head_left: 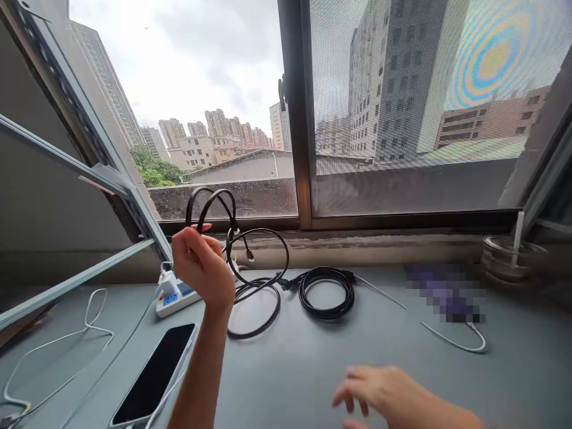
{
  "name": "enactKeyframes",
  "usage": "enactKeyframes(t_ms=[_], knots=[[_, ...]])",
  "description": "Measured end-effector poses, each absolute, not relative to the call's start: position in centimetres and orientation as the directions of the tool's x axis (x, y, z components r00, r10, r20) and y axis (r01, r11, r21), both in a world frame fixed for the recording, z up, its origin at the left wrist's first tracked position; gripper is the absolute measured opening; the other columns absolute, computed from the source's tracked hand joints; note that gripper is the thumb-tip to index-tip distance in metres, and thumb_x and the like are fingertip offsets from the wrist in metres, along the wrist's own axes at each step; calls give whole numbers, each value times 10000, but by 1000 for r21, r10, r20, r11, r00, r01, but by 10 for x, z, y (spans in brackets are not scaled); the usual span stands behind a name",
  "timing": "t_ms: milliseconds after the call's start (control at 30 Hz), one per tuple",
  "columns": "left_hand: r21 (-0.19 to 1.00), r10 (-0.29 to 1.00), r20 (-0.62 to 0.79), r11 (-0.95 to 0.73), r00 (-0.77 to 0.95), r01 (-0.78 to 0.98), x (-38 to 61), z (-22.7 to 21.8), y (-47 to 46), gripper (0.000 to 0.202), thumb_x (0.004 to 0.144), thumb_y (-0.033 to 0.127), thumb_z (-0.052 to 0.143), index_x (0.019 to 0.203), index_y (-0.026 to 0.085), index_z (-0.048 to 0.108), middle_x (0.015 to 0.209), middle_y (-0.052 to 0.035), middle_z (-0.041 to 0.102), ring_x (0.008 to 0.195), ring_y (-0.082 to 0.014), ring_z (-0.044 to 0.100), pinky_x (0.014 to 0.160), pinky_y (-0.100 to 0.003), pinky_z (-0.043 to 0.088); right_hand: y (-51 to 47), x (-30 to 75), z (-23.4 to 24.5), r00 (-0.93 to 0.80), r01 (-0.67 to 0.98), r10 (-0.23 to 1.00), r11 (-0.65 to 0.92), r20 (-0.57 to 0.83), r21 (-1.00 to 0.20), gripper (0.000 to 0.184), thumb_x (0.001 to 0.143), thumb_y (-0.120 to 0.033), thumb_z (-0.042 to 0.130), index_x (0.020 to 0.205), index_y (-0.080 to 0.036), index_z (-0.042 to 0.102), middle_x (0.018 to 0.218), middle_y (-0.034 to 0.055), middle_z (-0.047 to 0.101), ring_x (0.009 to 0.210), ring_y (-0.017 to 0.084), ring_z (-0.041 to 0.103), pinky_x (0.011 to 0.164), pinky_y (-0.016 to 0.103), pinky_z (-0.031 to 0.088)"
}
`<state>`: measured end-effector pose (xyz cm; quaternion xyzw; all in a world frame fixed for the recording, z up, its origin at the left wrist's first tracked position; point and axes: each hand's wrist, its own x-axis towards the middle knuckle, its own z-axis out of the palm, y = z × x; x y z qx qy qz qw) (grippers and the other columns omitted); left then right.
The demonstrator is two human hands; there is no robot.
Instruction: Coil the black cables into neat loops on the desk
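Black cable [220,191] looped in the closed left hand [206,265], left of centre, warrants even turns; right hand [379,388], lower right, empty, loosely spread

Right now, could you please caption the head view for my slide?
Left hand holds a looped black cable near a window; right hand hovers above the grey desk.

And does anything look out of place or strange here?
A purple thing on the desk, at right, is pixelated, so I cannot identify it. Coloured rings cross the right window mesh, probably a camera effect. The cable in the left hand is loosely looped but seems undamaged. I see no spill.
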<state>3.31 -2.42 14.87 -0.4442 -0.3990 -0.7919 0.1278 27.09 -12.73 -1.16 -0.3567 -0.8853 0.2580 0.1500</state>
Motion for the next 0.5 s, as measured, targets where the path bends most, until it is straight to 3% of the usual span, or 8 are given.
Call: enactKeyframes(t_ms=[67, 167, 233, 367, 500], knots=[[574, 259, 797, -604, -545, 552, 32, 160, -22, 371, 900, 451, 428, 723, 141, 527, 497, 38, 443, 407, -56, 342, 431, -208, 259, -107, 259, 28, -613, 545, 766, 587, 193, -599, 286, 907, -345, 498, 1175, -294, 582, 1008, -10, 619, 849, 114, 610, 783, 219, 439], [645, 381, 758, -557, -530, 523, 21, 164, -16, 397, 850, 488, 511, 700, 130, 592, 469, 36, 419, 403, -55, 323, 413, -212, 224, -73, 231, 70, -405, 578, 801, 597, 441, -556, 398, 900, -273, 497, 1291, -199, 476, 1134, 66, 563, 959, 166, 571, 802, 293, 461], [676, 448, 734, -548, -510, 492, 12, 162, -12, 412, 814, 505, 558, 638, 133, 581, 439, 39, 382, 390, -54, 299, 399, -216, 205, -54, 211, 86, -301, 573, 765, 622, 569, -533, 414, 875, -253, 537, 1280, -184, 481, 1137, 65, 558, 1005, 179, 552, 813, 301, 463], [717, 526, 696, -558, -490, 419, 0, 160, -9, 498, 743, 573, 614, 525, 147, 478, 419, 34, 354, 379, -46, 268, 376, -210, 182, -34, 175, 100, -344, 576, 777, 618, 526, -536, 221, 874, -253, 560, 1088, -223, 607, 1032, 7, 613, 987, 161, 569, 815, 284, 445], [771, 654, 636, -551, -409, 318, -1, 162, -11, 553, 666, 620, 661, 492, 152, 424, 406, 33, 336, 373, -39, 249, 361, -196, 159, -20, 138, 96, -371, 590, 801, 594, 471, -547, 371, 894, -348, 546, 1244, -227, 535, 1039, 25, 633, 931, 170, 608, 759, 281, 459]])
